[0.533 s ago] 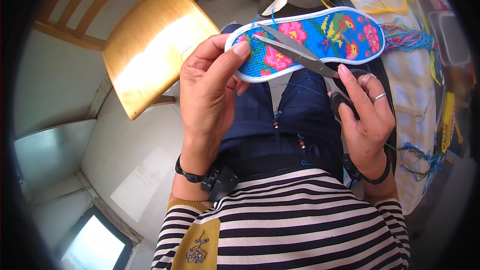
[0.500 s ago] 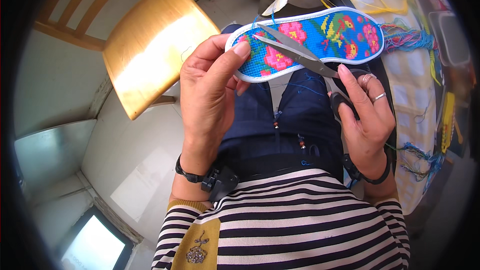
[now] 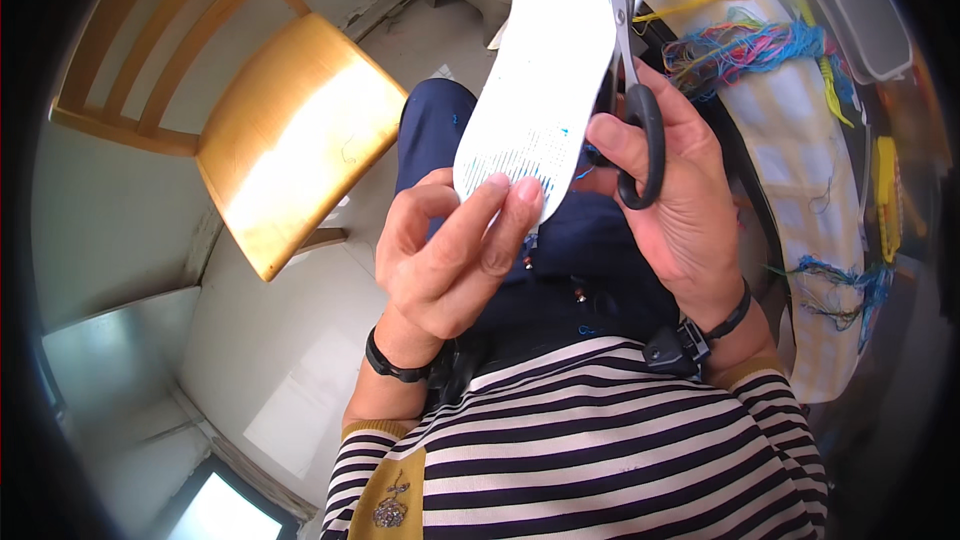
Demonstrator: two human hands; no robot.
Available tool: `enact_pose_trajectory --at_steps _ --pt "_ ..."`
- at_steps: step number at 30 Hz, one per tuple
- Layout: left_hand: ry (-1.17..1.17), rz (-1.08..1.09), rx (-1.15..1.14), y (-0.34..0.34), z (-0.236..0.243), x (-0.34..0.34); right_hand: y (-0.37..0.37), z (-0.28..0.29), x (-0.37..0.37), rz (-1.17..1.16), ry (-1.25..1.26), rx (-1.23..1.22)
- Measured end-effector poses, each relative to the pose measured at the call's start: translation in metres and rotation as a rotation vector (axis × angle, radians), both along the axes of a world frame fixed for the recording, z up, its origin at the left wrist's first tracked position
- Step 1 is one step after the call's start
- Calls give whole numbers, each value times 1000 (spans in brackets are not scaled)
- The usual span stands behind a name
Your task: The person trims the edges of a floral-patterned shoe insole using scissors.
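I see the left hand (image 3: 455, 255) pinching the near end of the insole (image 3: 545, 90) between thumb and fingertips, closed on it. The insole is held up over the lap, its white back facing the camera, with a patch of fine blue stitching showing near the pinched end. My judgement: it is turned this way so the thread ends on the back can be reached.

The right hand (image 3: 670, 205) is closed on the scissors (image 3: 632, 90), a finger or thumb through the black loop handle. The blades run up along the insole's right edge, lying against or just beside it; I cannot tell whether they are parted. A short blue thread (image 3: 585, 172) hangs at the edge between the two hands, near the handle. The grip low on the insole leaves that edge free for the blades, as I read it.

Both wrists carry black bands. The person wears a striped top and dark trousers.

To the right, a table (image 3: 800, 170) under a pale checked cloth carries loose bundles of coloured thread (image 3: 745, 40) and a clear tray (image 3: 868, 25), all near the right hand. A wooden chair (image 3: 290, 130) stands to the left, well apart from the hands, on a pale floor.
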State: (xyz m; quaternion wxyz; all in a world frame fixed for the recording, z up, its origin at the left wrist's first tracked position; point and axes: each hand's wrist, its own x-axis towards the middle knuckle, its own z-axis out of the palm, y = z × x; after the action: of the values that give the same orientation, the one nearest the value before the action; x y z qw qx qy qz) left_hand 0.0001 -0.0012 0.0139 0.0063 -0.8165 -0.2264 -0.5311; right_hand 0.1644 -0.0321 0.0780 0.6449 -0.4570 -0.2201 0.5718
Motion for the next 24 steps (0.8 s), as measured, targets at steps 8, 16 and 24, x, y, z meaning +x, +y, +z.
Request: enact_pose_trajectory --at_steps 8,16,24 --pt "-20 -18 -70 -8 0 9 12 -17 6 -74 -79 125" --pt "-516 -211 -693 -9 5 18 17 -18 7 -112 -101 177" --pt "-803 -546 -1591 1 21 22 16 -29 18 -59 -358 225"
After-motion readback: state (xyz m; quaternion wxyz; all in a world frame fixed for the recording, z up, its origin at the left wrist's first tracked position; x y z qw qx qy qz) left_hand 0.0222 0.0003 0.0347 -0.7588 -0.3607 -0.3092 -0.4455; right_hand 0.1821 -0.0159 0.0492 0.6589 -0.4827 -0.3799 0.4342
